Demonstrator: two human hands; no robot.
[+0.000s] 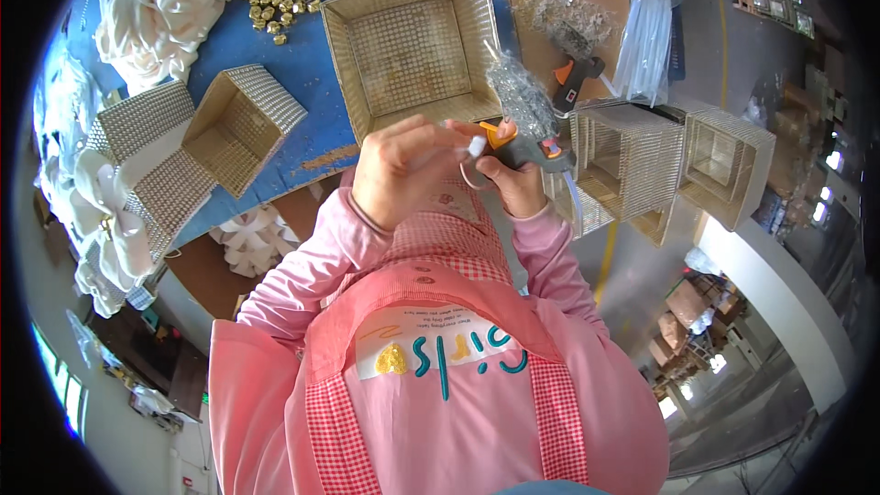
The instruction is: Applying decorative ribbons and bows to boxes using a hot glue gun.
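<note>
My right hand [515, 188] is wrapped round a dark grey glue gun [526, 152] with orange parts, just in front of the large basket. A clump of clear, stringy glue or plastic [522, 92] rises beside the gun. My left hand [403, 170], partly smeared by motion, reaches across with its fingers drawn together near the gun's orange part. At those fingertips is a small white piece [478, 146], too small to name. Beyond both hands stands a large square woven basket [344, 73], gold-beige, its open top facing me.
A blue table [302, 110] carries gold bells [282, 2], white ribbon bows [160, 5] and silvery boxes [243, 124] at left. At right lie a second glue gun [577, 82] on cardboard [532, 0], clear glue sticks [647, 46] and stacked baskets [628, 160]. White bows [252, 240] fill a carton below.
</note>
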